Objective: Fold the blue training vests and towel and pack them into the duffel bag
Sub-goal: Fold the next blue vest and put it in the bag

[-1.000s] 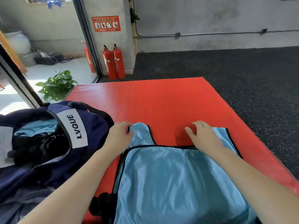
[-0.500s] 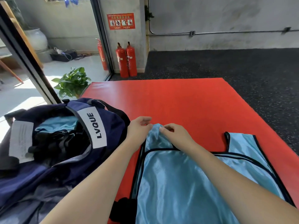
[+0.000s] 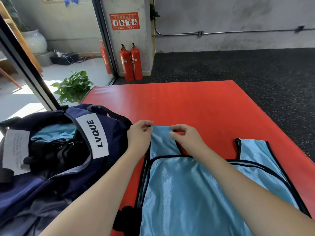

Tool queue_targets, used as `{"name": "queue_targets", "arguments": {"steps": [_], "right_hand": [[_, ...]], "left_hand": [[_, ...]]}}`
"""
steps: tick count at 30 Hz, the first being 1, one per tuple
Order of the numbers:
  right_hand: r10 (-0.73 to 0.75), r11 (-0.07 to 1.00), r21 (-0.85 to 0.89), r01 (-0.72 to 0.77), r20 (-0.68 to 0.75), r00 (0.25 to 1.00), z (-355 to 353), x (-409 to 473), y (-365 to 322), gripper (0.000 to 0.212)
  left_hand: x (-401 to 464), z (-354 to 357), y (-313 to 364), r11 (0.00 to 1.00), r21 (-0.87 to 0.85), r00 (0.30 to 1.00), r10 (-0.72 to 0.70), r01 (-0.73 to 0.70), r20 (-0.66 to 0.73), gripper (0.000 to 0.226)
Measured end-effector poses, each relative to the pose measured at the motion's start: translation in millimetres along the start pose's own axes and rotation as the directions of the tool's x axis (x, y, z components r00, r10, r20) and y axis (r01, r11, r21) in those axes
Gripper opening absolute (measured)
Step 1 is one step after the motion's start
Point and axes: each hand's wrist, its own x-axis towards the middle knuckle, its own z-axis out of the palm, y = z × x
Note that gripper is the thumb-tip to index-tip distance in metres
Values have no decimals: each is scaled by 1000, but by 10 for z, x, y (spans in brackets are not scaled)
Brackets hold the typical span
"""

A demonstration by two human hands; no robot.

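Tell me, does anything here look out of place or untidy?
Nothing looks damaged or spilled. Both hands, left hand and right hand, pinch one shoulder strap of the blue vest on the red mat. The open duffel bag holds loosely packed cloth.

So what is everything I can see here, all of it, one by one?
training vest: one lying flat, light blue with black trim, on the mat.
duffel bag: one, navy, open, left of the vest; some light blue fabric and dark items inside.
mat: one, red, on the dark floor.
fire extinguishers: two red by the pillar, a third behind the glass.
safety sign: one, red, on the pillar.
potted plant: one, green, beyond the bag.
large jar: one, pale, far left.
left hand: pinches the vest's left shoulder strap.
right hand: pinches the same strap.
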Motion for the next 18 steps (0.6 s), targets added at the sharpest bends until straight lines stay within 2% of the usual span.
{"name": "queue_targets", "arguments": {"steps": [1,2,3,4,6,8,10,14,18], "right_hand": [[-61,964,-259,63,16,998,4,-12,37,17],[-97,877,-468,110,52,994,8,-35,69,26],[-101,798,-589,129,81,992,12,-64,97,33],[-88,764,-633,127,93,992,11,-88,109,38],[-87,769,-627,125,92,992,-13,-121,112,41],[-104,778,-615,129,77,992,-61,-158,78,39],[-116,757,-639,136,74,990,-133,-212,43,37],[-97,718,-682,141,102,990,-361,-403,25,34],[-68,724,-677,131,119,991,-735,-683,64,34]], "left_hand": [[-11,2,-43,994,96,998,47,-51,39,27],[-20,3,-86,968,217,989,106,-127,106,25],[-18,16,-149,914,336,967,172,-227,187,24],[-22,25,-202,848,435,943,202,-303,264,24],[-60,27,-240,772,545,928,151,-325,340,28],[-108,10,-209,736,606,934,99,-302,345,33],[-164,-12,-170,717,621,932,114,-317,343,35],[-337,-48,-123,760,528,905,186,-379,382,30],[-552,-48,-36,792,455,855,157,-408,493,33]]}}
